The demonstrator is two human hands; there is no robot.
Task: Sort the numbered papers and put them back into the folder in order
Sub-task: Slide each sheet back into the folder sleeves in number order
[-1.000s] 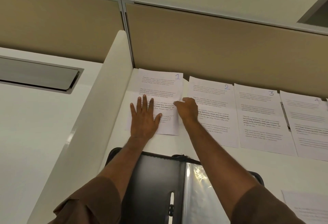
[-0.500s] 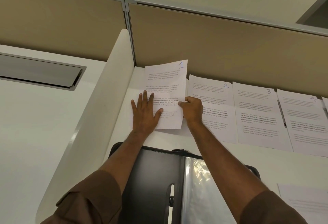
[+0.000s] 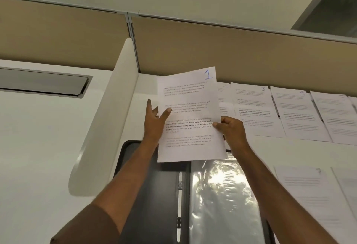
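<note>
The paper numbered 1 point(image 3: 189, 97) is lifted off the desk and held upright above the open black folder point(image 3: 152, 195). My right hand point(image 3: 230, 130) pinches its right edge. My left hand point(image 3: 155, 123) holds its left edge, thumb on the front and fingers behind. The folder's clear plastic sleeve point(image 3: 222, 201) lies open on the right half. Papers 2 point(image 3: 224, 97), 3 point(image 3: 255, 108) and 4 point(image 3: 297, 116) lie in a row along the back of the desk; paper 2 is mostly hidden behind paper 1.
More sheets continue the row at the far right point(image 3: 336, 116). Paper 7 point(image 3: 309, 195) and another sheet lie at the right front. A white curved divider point(image 3: 104, 120) stands left of the folder, and a tan partition wall point(image 3: 231, 50) backs the desk.
Paper 1 lay flat under my left palm a second ago; both hands have since lifted it off the desk and drawn it toward the folder, and my left hand now holds its edge.
</note>
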